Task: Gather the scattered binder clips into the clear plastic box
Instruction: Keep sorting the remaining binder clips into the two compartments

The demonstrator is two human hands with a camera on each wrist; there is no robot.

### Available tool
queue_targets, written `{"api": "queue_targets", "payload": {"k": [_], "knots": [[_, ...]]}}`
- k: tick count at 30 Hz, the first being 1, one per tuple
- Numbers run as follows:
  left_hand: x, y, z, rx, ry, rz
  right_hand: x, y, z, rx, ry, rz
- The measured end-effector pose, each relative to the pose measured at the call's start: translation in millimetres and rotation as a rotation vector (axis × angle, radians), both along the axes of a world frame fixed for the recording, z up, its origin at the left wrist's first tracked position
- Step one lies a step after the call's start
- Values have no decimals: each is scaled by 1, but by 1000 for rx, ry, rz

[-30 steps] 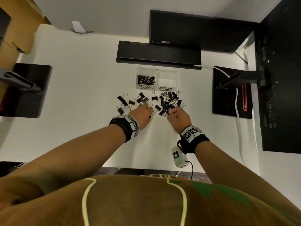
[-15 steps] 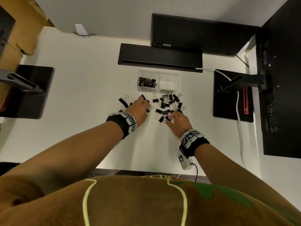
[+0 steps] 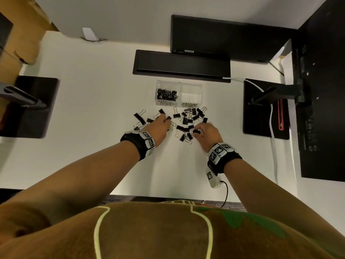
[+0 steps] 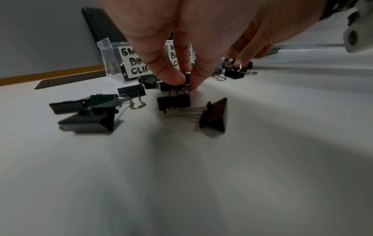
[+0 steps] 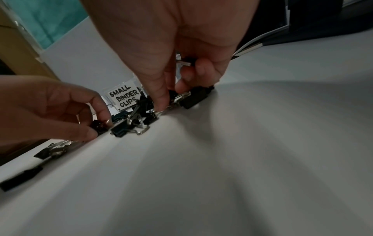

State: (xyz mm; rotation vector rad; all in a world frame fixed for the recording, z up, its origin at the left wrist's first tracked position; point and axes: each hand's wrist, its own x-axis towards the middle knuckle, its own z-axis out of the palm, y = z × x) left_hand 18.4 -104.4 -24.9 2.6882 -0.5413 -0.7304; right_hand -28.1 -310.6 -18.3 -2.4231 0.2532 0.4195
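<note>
The clear plastic box point(image 3: 200, 86) stands on the white desk with two compartments. The left one, labelled SMALL BINDER CLIPS, holds several black clips point(image 3: 167, 94). The right one, labelled MEDIUM BINDER CLIPS, looks empty. Several black binder clips point(image 3: 188, 120) lie scattered in front of the box. My left hand point(image 3: 166, 119) is down among the left clips, where thumb and forefinger pinch a black clip point(image 4: 173, 85). My right hand point(image 3: 197, 129) is in the right cluster, its curled fingers pinching a black clip point(image 5: 172, 94). A silver handle point(image 5: 182, 62) shows inside its palm.
A black flat bar point(image 3: 181, 65) lies just behind the box, with a monitor point(image 3: 224, 38) behind it. Black monitor bases stand at left point(image 3: 35, 109) and right point(image 3: 261, 109). A white cable point(image 3: 273, 146) runs along the right side. Cardboard boxes point(image 3: 20, 34) sit far left.
Both hands have stayed low in the clip pile. The left hand has edged a little forward toward the box. The right hand has hardly shifted.
</note>
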Motion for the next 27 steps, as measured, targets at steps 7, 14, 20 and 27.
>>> {"api": "queue_targets", "payload": {"k": [7,14,20,27], "knots": [[2,1,10,-40,-9,-27,7,-4,3,0,-23,-75],[5,5,16,-201,-32,153,17,2,9,-27,2,-41],[26,7,35,-406,34,485,28,18,9,-144,107,3],[68,2,51,-552,-29,651,33,28,7,-90,130,34]]}}
